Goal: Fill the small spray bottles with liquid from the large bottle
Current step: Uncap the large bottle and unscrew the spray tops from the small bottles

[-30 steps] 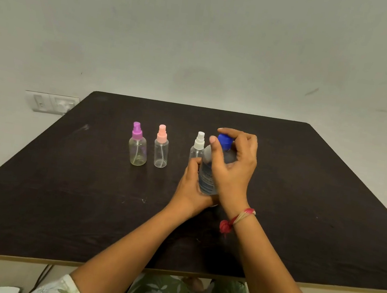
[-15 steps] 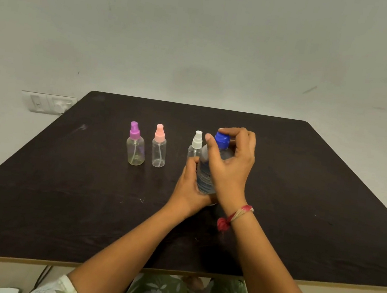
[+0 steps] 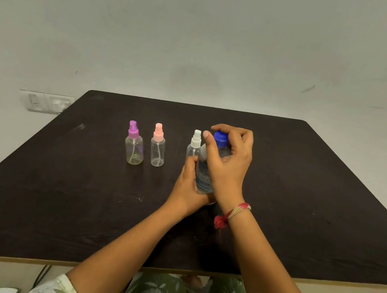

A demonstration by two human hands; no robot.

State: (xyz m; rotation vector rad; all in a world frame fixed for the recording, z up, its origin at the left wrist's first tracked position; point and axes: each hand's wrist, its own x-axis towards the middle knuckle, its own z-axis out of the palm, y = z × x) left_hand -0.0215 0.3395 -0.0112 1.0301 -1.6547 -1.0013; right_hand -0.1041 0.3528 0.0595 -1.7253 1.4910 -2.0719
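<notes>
The large clear bottle [image 3: 203,177] with a blue cap [image 3: 221,140] stands on the dark table [image 3: 57,202]. My left hand [image 3: 188,185] wraps around its lower body. My right hand [image 3: 228,165] curls over its top, fingers and thumb around the blue cap. Three small clear spray bottles stand in a row to the left: one with a purple top [image 3: 134,143], one with a pink top [image 3: 158,145], and one with a white top [image 3: 194,144] just behind my left hand, partly hidden.
A white switch and socket plate [image 3: 45,102] sits on the wall at the table's far left corner. The table's near edge [image 3: 317,279] runs across just above my lap. A red thread band [image 3: 227,216] circles my right wrist.
My right fingers have shifted around the blue cap, the thumb now further left of it. The large bottle and my left hand stay in place.
</notes>
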